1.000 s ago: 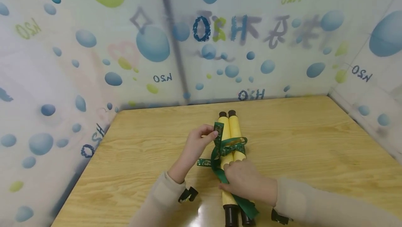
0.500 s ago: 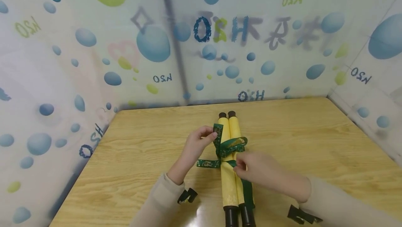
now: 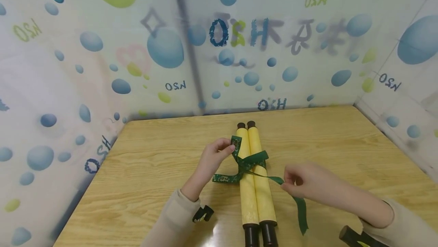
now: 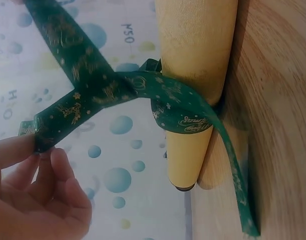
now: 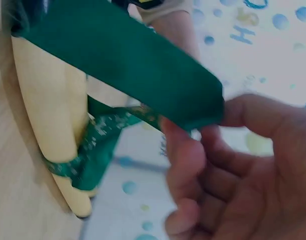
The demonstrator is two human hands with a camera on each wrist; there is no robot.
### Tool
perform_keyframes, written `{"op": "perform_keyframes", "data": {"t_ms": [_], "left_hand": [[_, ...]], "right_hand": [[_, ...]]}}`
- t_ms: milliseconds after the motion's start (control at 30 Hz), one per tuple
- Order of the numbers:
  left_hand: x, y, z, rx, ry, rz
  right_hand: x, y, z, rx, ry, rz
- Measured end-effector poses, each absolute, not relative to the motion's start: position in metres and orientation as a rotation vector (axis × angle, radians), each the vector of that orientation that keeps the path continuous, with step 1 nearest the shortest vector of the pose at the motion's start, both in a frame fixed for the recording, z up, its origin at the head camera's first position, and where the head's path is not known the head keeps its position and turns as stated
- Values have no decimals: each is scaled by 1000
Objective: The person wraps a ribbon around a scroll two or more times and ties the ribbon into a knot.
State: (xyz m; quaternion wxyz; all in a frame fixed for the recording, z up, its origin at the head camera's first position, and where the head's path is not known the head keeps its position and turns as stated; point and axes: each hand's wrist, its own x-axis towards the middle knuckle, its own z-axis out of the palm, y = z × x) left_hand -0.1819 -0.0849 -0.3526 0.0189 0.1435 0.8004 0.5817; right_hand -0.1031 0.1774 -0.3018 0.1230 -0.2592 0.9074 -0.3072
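Two yellow scrolls [image 3: 249,197] with dark end knobs lie side by side on the table. A green ribbon [image 3: 253,159] with gold print wraps round their middle, crossed and looped on top. My left hand [image 3: 215,154] pinches a loop of it at the left of the scrolls; the left wrist view shows this ribbon loop [image 4: 67,112] between thumb and fingers. To the right, my right hand [image 3: 304,178] pinches the other ribbon length, drawn out sideways, its tail [image 3: 301,214] hanging below. One short ribbon end [image 3: 226,178] points left over the table.
The wooden table [image 3: 171,140] carries the scrolls near its middle. Behind it hangs a curtain [image 3: 219,79] printed with blue and green drops. Dark straps with devices [image 3: 203,213] sit at both wrists.
My right hand has moved from over the scrolls out to the right, drawing the ribbon along. The ribbon crossing on top looks tighter. My left hand has stayed nearly in place.
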Motion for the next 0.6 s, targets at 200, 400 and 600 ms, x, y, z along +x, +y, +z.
{"op": "perform_keyframes", "data": {"t_ms": [200,400,600], "left_hand": [[-187,-86,-357,451,2457,1841],[-186,-87,-356,414,2437,1868],[-184,-81,-373,548,2522,1653]], "right_hand": [[-100,199,-305,-772,2496,-803],[-95,214,-313,-793,2369,-754],[-100,221,-325,-808,2327,-763]]}}
